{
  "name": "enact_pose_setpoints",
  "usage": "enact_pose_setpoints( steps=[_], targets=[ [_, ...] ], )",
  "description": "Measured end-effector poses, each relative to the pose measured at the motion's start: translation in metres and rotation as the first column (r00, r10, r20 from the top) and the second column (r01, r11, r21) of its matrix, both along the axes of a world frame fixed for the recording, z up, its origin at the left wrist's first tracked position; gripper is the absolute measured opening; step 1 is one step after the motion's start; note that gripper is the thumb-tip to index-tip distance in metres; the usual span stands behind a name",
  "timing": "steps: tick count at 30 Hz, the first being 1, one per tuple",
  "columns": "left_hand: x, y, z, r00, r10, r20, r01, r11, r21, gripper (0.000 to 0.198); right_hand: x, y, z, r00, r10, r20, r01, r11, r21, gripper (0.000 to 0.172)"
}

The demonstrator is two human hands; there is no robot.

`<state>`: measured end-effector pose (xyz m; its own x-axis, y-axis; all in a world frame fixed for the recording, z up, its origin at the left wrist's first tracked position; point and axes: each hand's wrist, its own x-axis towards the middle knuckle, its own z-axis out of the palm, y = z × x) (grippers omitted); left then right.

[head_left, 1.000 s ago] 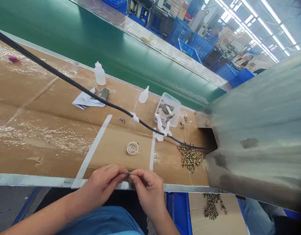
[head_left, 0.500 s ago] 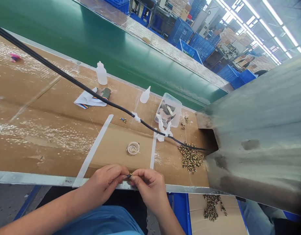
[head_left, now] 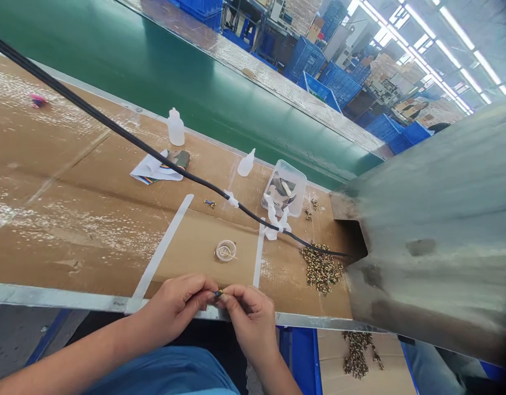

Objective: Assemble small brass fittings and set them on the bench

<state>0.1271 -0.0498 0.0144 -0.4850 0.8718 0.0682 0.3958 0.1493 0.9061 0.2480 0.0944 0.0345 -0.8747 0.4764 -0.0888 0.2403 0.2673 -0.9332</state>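
Note:
Near the front edge of the cardboard-covered table, my left hand [head_left: 186, 300] pinches one end of a small blue and yellow piece [head_left: 219, 295]. My right hand [head_left: 248, 312] grips its other end, with thumb and forefinger pressed together. The fingertips of both hands nearly meet and hide part of the piece. Beyond them a small round clear cup [head_left: 225, 251] holds a pale, thin curled strand. A similar blue and yellow piece [head_left: 210, 203] lies behind the cup, and a heap of small dark and yellow pieces [head_left: 322, 267] is on the right.
Black cables [head_left: 146, 147] cross above the table. Two white bottles [head_left: 176, 127], folded cloth [head_left: 158, 169] and a clear bin [head_left: 286, 186] stand along the back, before a green belt [head_left: 195, 93]. A large metal panel [head_left: 433, 219] rises at the right.
The view has shifted slightly, so the table items appear a little lower and further right. Both hands keep the same pinch on the small piece, with hardly any visible motion.

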Motion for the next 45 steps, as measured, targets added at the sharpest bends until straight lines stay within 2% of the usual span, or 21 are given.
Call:
enact_pose_setpoints(
  steps=[3,10,16,45],
  targets=[
    [0.0,0.0,0.0,1.0,-0.008,-0.016,0.008,1.0,-0.003,0.02,0.002,-0.002,-0.005,1.0,-0.009,-0.029,0.009,1.0,-0.012,0.016],
    [-0.001,0.003,0.001,0.999,-0.022,-0.036,0.022,1.0,-0.004,0.02,0.0,0.004,-0.003,0.995,0.082,-0.064,-0.075,0.992,0.099,0.017],
    [-0.001,0.002,0.001,0.999,-0.04,-0.029,0.04,0.999,-0.022,0.02,0.002,0.005,-0.004,0.99,0.111,-0.092,-0.097,0.984,0.148,0.017],
    [-0.001,0.004,0.002,0.998,-0.049,0.044,0.052,0.996,-0.074,0.022,0.002,0.008,-0.01,0.987,0.099,-0.129,-0.082,0.988,0.132,0.014]
  ],
)
